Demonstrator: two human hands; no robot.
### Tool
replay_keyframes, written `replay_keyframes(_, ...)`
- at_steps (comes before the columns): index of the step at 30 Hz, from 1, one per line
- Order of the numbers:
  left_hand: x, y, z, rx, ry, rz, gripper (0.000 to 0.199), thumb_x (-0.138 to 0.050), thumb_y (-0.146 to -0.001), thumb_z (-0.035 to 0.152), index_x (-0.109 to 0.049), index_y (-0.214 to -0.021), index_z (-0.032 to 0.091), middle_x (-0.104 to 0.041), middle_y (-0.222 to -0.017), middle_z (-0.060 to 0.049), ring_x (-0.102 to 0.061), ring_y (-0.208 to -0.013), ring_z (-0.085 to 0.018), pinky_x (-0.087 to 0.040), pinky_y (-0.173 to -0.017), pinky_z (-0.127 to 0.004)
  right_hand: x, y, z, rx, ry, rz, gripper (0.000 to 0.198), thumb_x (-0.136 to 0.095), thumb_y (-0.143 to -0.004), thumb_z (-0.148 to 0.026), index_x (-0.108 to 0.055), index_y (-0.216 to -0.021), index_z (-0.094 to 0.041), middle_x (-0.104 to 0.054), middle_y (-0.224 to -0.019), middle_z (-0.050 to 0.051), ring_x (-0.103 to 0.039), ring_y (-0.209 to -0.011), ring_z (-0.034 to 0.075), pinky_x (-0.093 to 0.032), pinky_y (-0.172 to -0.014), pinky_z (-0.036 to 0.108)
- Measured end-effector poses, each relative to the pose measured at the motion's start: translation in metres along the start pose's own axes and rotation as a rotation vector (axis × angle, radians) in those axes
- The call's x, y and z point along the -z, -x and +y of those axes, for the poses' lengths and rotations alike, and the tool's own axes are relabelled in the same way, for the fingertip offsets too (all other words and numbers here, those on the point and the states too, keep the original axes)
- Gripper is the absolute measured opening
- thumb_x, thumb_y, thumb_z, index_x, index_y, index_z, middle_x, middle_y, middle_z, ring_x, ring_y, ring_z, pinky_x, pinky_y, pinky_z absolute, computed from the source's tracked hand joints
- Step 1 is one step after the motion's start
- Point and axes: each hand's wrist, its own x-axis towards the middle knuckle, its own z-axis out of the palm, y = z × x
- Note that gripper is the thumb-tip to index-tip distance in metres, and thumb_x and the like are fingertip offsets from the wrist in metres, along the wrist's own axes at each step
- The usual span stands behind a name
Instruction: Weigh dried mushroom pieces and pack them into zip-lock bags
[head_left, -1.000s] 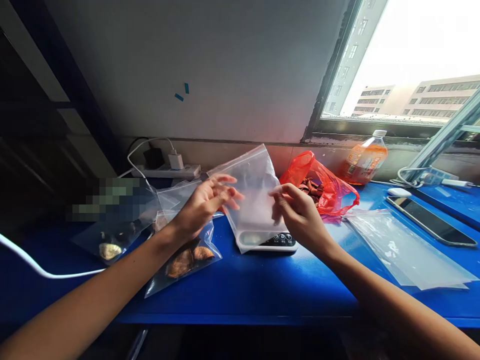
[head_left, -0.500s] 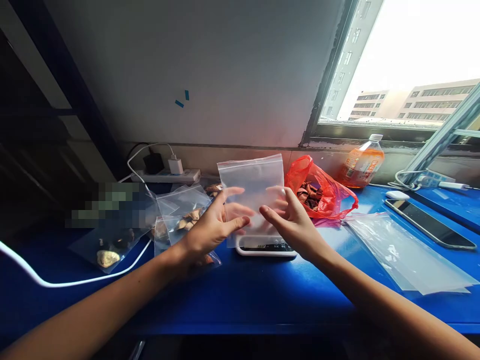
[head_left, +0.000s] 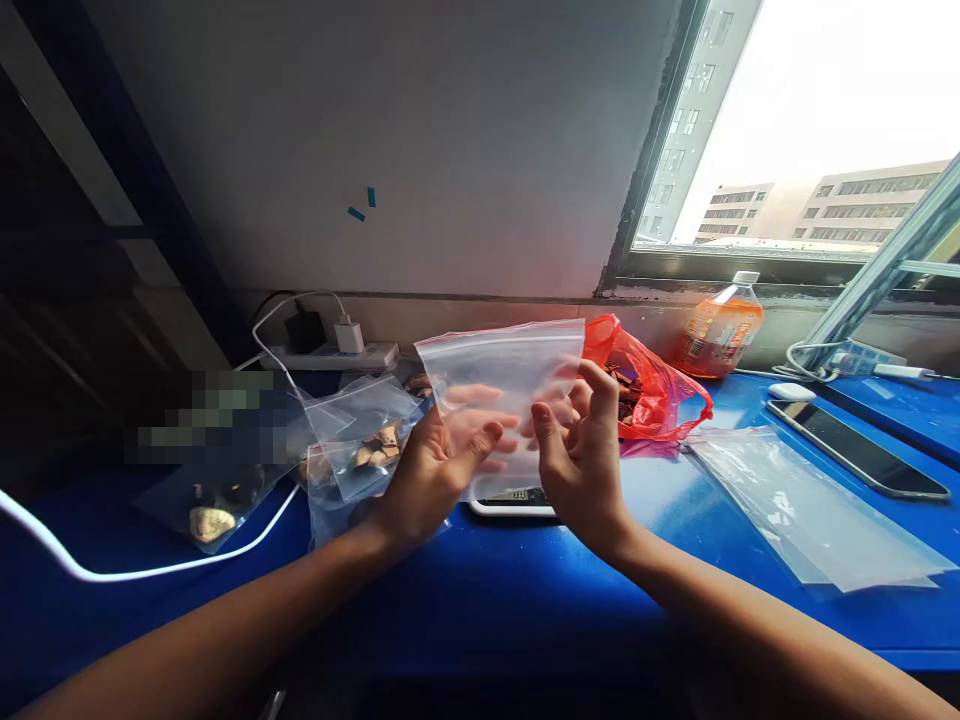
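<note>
While both my forearms reach in from the bottom corners and meet over the middle of the blue table (head_left: 525,600), I hold an empty clear zip bag (head_left: 501,372) upright between my hands, its sealed edge on top and level. My left hand (head_left: 435,470) is turned palm inward, thumb raised on the near side of the bag and the fingers spread behind the plastic, showing blurred through it. My right hand (head_left: 581,455) faces it, wrist bent up, thumb on the near side and the fingers curled round the bag's right edge, so each hand is closed on the bag in a loose pinch. The bag hangs in the air just above the small white scale (head_left: 514,503), whose front edge shows below my palms. Filled clear bags (head_left: 360,445) lie to the left, a red plastic bag (head_left: 649,385) sits just behind my right hand, and a stack of flat clear bags (head_left: 802,510) lies to the right.
</note>
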Motion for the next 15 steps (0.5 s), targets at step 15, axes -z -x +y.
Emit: replay_keyframes(15,-0.001,0.003,0.003,0.163,0.382,-0.252,0.082,-0.02,-0.083,0.084,-0.068,-0.111,0.024,-0.072,-0.109,-0.013,-0.057,-0.123,-0.034,-0.053,-0.089,-0.049,0.014,0.006,-0.011,0.44,0.534,-0.311,0.071,-0.057,-0.088,-0.047,-0.032,-0.151,-0.025,-0.022,-0.158,0.017,-0.02,-0.148,0.037,-0.03,-0.113,0.06)
